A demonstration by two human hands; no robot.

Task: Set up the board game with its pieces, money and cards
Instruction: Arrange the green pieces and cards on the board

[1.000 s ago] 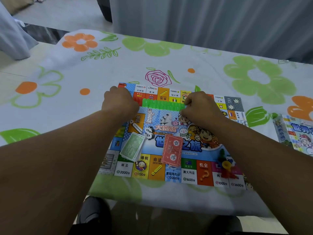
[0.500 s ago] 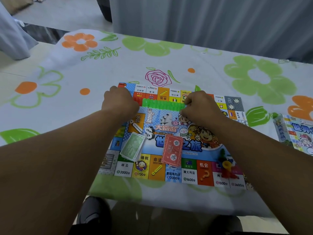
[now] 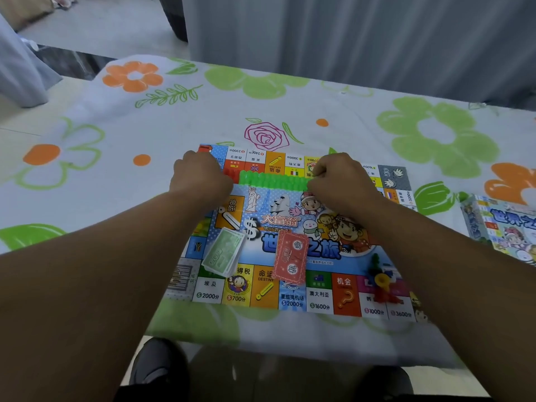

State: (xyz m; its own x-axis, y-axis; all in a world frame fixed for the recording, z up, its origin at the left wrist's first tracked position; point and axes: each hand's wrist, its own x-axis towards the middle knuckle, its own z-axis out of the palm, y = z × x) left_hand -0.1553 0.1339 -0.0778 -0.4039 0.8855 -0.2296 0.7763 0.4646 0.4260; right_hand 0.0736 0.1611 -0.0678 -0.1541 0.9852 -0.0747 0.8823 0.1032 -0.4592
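Observation:
A colourful game board lies flat on the flowered tablecloth. Across its far part runs a row of green plastic houses. My left hand grips the row's left end with curled fingers, and my right hand pinches its right end. On the board's near half lie a stack of green paper money and a red card deck. A cluster of coloured pawns stands at the near right corner.
The game box lies at the right edge of the table. The tablecloth hangs over the near edge just below the board. A grey curtain hangs behind the table. My shoes show on the floor below.

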